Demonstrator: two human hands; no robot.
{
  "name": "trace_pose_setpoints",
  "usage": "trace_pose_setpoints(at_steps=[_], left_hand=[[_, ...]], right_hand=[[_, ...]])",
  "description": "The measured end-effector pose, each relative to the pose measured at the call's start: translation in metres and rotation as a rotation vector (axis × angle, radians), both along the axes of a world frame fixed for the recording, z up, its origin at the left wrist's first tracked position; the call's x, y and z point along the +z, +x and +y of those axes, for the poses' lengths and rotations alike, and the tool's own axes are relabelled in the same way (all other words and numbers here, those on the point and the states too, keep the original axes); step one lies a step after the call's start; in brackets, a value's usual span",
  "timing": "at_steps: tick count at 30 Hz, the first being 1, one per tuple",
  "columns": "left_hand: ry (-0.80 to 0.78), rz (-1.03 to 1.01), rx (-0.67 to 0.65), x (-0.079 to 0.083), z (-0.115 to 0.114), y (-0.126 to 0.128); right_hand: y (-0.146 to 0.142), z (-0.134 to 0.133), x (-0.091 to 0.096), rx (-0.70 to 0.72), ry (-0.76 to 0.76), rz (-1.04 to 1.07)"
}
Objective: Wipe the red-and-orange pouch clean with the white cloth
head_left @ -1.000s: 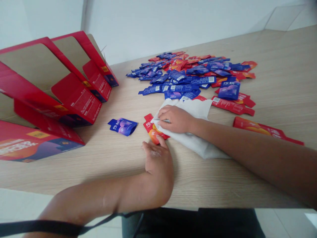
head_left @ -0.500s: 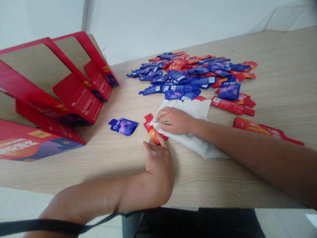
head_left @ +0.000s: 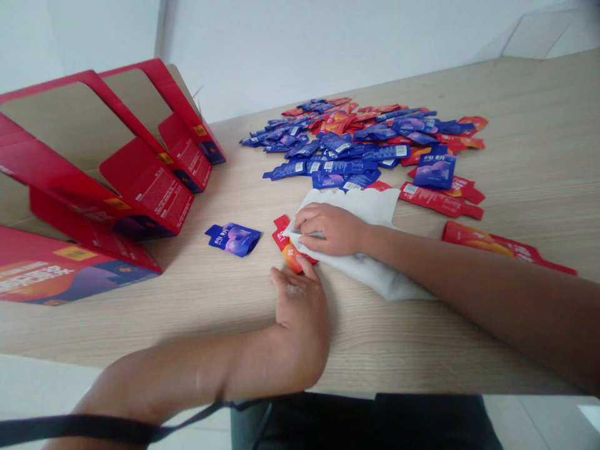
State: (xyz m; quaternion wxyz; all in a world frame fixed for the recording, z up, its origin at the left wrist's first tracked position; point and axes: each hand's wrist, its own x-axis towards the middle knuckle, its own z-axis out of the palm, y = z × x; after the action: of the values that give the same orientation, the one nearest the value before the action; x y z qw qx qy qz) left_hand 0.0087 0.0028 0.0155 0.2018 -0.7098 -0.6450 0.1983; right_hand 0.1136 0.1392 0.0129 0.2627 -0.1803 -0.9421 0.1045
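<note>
My right hand (head_left: 328,228) is closed on a white cloth (head_left: 370,250) and presses it onto a red pouch (head_left: 287,245) that lies flat on the wooden table (head_left: 210,306). My left hand (head_left: 300,300) rests on the table just below, its fingertips holding down the near edge of the red pouch. A single blue pouch (head_left: 233,239) lies to the left of it, untouched.
A large heap of red and blue pouches (head_left: 365,140) covers the table behind my hands. One long red pouch (head_left: 492,245) lies to the right. Several open red cardboard boxes (head_left: 94,181) stand at the left. A wall runs behind the table.
My right hand with the cloth has slid slightly to the left over the red pouch. My left hand has stayed in place.
</note>
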Motion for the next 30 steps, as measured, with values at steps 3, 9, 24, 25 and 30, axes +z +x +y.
trace_pose_setpoints(at_steps=[3,9,24,25,30], left_hand=[[-0.005,0.035,-0.004,-0.0008,-0.0006,-0.0002],[-0.015,0.047,-0.001,0.0007,-0.0005,0.0002],[0.003,0.041,-0.009,-0.0018,-0.0004,0.0001],[-0.005,0.059,-0.009,-0.0020,-0.0005,-0.0001],[-0.007,0.105,-0.007,-0.0022,-0.0002,-0.0005]], right_hand=[[-0.0002,-0.0011,-0.0001,0.044,0.019,0.009],[-0.0005,0.0008,-0.0003,-0.058,-0.003,-0.025],[0.0000,0.0015,-0.0013,-0.113,-0.008,-0.045],[-0.0001,0.0011,-0.0011,-0.067,0.003,-0.029],[-0.0007,-0.0005,-0.0007,0.027,0.025,0.000]])
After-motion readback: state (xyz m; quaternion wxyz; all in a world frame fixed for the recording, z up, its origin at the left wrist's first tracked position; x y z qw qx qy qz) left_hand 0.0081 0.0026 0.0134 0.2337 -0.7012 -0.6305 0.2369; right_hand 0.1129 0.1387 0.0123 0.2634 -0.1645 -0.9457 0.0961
